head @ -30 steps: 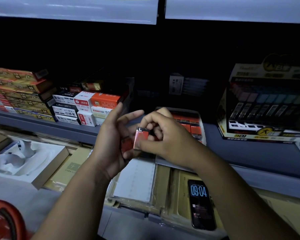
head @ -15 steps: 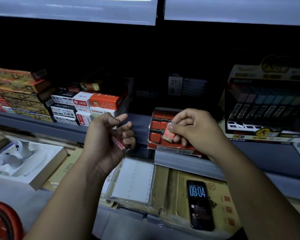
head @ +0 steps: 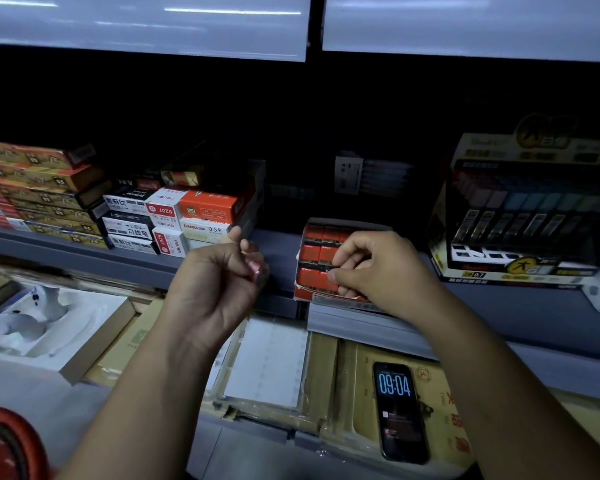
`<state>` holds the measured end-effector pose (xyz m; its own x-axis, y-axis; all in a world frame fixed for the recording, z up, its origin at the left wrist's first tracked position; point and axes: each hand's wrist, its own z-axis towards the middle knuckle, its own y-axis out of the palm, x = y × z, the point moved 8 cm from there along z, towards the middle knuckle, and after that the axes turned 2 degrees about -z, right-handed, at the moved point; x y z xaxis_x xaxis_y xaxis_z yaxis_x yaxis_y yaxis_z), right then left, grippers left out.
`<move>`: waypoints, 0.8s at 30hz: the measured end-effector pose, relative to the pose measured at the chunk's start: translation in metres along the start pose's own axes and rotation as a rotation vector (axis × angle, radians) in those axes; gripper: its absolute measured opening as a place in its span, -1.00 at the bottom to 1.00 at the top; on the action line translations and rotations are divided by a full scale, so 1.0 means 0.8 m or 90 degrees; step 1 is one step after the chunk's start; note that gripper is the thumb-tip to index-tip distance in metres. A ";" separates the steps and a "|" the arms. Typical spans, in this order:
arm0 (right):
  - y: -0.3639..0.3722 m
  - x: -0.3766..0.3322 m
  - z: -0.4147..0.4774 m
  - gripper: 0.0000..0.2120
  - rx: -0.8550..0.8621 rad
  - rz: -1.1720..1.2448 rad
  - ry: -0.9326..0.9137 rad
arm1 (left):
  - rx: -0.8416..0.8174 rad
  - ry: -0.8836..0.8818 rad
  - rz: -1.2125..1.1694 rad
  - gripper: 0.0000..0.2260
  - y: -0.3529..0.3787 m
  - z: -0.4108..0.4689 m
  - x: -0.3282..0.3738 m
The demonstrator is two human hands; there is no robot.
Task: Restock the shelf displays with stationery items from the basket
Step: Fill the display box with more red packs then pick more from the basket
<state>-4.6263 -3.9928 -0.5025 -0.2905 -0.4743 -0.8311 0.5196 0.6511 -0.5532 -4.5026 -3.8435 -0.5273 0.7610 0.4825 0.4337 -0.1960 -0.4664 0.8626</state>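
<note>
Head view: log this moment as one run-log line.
left hand: holds small red pack | right hand: curled over packs in red display box, grip unclear

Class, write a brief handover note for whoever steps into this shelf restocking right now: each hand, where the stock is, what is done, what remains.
Left hand: grips a small red pack, held in front of the shelf.
Right hand: fingers curled at the red box on the shelf; whether it pinches a pack cannot be told.
Done: the box holds rows of red packs.
Left: put the left hand's pack in the box, then probably fetch more from the basket, whose contents are out of view.
</note>
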 end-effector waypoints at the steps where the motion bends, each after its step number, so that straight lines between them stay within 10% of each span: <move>1: -0.002 0.001 0.001 -0.89 0.005 0.015 0.000 | 0.014 0.006 0.025 -0.40 -0.001 0.001 -0.001; 16: 0.012 -0.038 -0.007 -0.79 -0.037 0.231 -0.105 | -0.016 0.046 0.307 -0.71 0.014 -0.007 -0.023; 24: -0.030 -0.007 0.003 -0.91 0.047 0.103 -0.057 | -0.064 0.131 0.754 -0.65 0.020 -0.018 -0.018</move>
<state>-4.6352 -4.0072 -0.4848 -0.1278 -0.4193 -0.8988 0.6123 0.6796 -0.4041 -4.5256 -3.8469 -0.5161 -0.0346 -0.0921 0.9951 -0.7601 -0.6440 -0.0860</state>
